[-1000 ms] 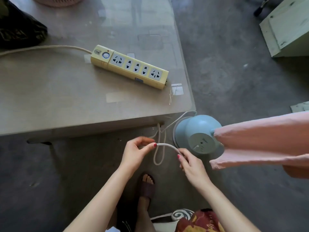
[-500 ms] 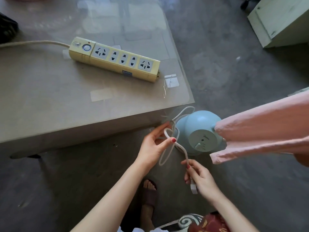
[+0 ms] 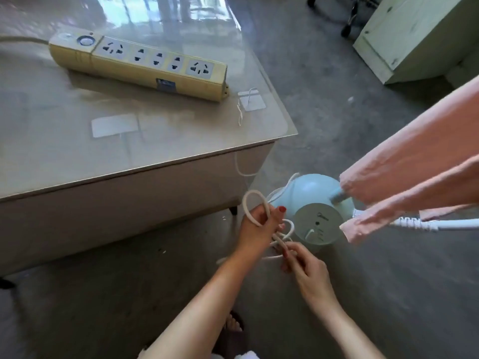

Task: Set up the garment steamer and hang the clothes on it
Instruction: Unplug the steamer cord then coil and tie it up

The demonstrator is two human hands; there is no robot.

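While the left hand (image 3: 255,224) curls its fingers round a loop of white power cord (image 3: 247,207), the right hand (image 3: 304,266) pinches a lower strand of the same cord between thumb and fingertips; both grips are closed on the cord. Several tangled loops lie between the two hands, just beside the pale blue steamer base (image 3: 315,203), which stands on the grey floor (image 3: 388,294) near the bench corner. A grey round panel (image 3: 317,224) faces the camera on the base. Pink garment fabric (image 3: 414,172) hangs over the base from the right, with a white hose (image 3: 427,224) showing under its hem. On the bench (image 3: 77,156), well apart from the hands, lies a yellow power strip (image 3: 137,64) with its sockets facing up. One sandalled foot (image 3: 233,330) shows between the forearms.
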